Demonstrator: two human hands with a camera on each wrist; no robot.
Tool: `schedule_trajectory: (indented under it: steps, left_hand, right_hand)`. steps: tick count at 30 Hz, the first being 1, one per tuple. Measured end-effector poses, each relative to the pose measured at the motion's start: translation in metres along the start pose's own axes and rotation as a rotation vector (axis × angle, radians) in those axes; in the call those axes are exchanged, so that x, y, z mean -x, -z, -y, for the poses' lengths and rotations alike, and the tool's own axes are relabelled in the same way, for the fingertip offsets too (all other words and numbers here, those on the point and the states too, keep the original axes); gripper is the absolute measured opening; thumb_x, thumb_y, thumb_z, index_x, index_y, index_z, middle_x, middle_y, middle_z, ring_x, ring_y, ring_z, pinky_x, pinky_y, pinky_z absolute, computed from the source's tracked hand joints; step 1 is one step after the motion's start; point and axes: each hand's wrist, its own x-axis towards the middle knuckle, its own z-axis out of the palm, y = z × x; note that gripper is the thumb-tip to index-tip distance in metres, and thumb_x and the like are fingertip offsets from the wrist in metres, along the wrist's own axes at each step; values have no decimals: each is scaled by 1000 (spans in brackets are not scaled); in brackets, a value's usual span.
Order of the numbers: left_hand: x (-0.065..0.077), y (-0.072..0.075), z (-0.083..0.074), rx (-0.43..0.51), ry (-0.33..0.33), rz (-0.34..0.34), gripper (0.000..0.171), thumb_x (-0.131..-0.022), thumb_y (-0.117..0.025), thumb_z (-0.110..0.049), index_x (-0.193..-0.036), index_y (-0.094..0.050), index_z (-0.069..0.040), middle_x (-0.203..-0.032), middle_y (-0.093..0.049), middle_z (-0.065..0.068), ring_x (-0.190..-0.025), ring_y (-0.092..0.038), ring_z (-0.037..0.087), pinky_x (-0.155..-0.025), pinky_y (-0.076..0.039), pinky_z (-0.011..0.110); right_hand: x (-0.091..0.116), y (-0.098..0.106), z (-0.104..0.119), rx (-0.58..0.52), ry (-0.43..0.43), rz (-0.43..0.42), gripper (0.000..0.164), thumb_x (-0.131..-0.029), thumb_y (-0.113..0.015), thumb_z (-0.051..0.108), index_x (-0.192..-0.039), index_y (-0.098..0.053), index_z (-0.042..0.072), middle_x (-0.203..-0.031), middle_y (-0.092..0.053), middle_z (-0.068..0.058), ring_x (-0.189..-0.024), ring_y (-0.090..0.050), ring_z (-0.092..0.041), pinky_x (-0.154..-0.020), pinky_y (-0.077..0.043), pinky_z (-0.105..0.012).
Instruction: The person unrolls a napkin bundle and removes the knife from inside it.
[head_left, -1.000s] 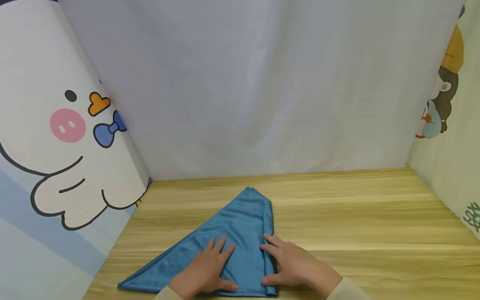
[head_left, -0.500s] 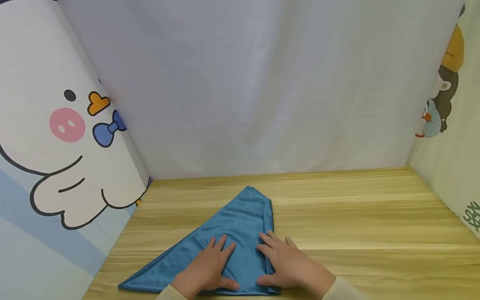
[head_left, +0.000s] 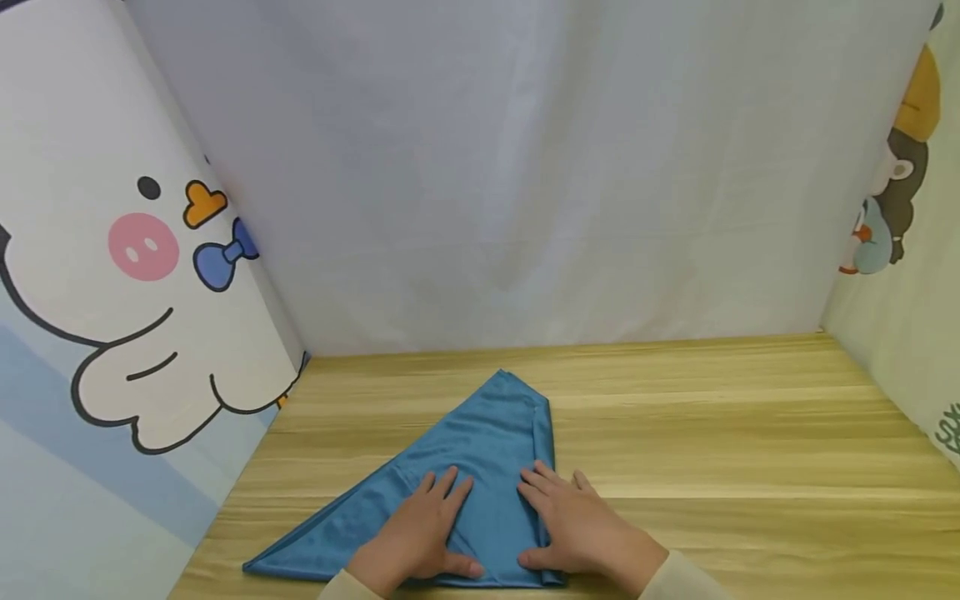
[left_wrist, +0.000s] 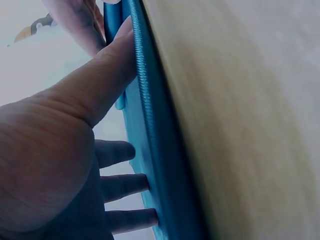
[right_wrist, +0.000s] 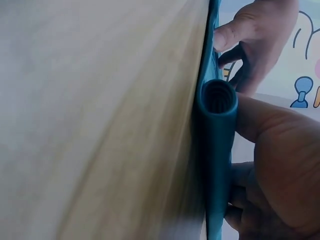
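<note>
A shiny blue cloth (head_left: 487, 442), folded to a rough triangle, lies on the table with its long tip toward the left. Along its right side the fabric is rolled into a narrow tube (head_left: 544, 433), whose spiral end (right_wrist: 218, 132) shows in the right wrist view. My left hand (head_left: 420, 529) rests on the cloth with fingers spread and thumb near the front edge. Stitching runs along that hem (left_wrist: 145, 95) in the left wrist view. My right hand (head_left: 581, 517) presses over the roll, fingertips and thumb reaching onto the cloth left of it.
The wood-grain table (head_left: 712, 433) extends to the right and behind the cloth. A pale curtain (head_left: 525, 167) hangs along the back edge. Cartoon-printed panels stand at the left (head_left: 247, 350) and right (head_left: 885, 333).
My right hand has shifted slightly left relative to the cloth, its fingers reaching further over the roll. My left hand stays in nearly the same place. The head view has moved a little.
</note>
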Motion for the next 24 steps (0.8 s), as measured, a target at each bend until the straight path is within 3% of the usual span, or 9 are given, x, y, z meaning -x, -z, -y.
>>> schedule_trajectory:
  steps: [18,24]
  left_hand:
    - [-1,-3,2,-23,15,10,109,-66,-61,-80,-151,-35,-17,-153,-31,14,-136,-30,44,-102,-37,55]
    - [0,-2,2,-14,12,17,109,-65,-62,-79,-151,-35,-16,-154,-29,15,-137,-29,44,-102,-36,56]
  right_hand:
    - [15,8,-11,-79,-29,-28,85,-81,-67,60,-143,-46,7,-153,-34,-7,-143,-23,-29,-105,-20,-68]
    - [25,13,-24,-110,-28,-19,84,-81,-68,58,-144,-45,7,-154,-32,-9,-142,-26,-31,-103,-21,-70]
